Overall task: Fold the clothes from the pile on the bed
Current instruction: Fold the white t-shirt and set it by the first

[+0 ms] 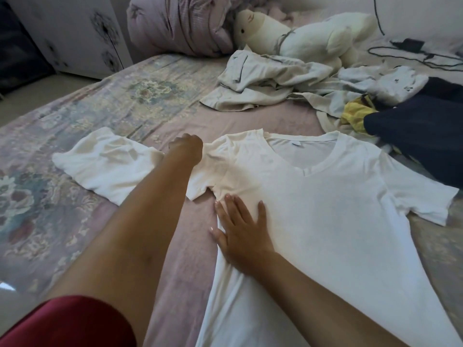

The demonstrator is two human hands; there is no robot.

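Patterned bedding carries a white tee laid flat, near centre, for folding. Right hand presses flat on its left side as an anchor; left hand grasps the left sleeve. Unfolded pile waits far right; a folded tee lies left.
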